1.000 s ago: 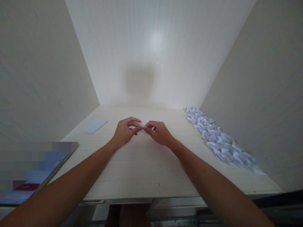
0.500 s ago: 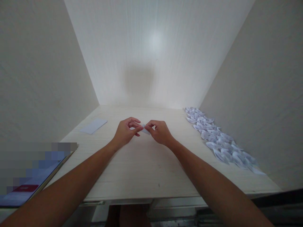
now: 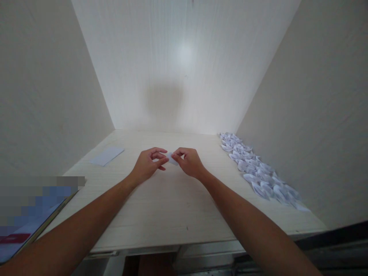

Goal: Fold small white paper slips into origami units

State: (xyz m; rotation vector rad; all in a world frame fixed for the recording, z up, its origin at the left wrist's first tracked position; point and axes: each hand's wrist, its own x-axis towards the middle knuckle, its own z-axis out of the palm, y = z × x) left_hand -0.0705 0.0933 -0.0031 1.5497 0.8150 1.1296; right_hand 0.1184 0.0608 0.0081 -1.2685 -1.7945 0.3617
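Observation:
A small piece of white paper (image 3: pixel 171 159) is held up between my hands, above the middle of the table. My left hand (image 3: pixel 148 163) has its thumb and a finger at the left edge of the paper, the other fingers loosely curled. On the other side, my right hand (image 3: pixel 188 160) pinches the paper between thumb and forefinger. How the paper is folded is too small to make out.
Rows of folded white paper pieces (image 3: pixel 253 165) line the right side of the white table (image 3: pixel 161 214). Flat white paper sheets (image 3: pixel 107 156) lie at the left. A partly blurred screen-like object (image 3: pixel 43 218) sits at the near left. Walls enclose three sides.
The view has shifted slightly, so everything sits a little further left. More of the small paper shows between my hands, and my fingers have shifted slightly on it.

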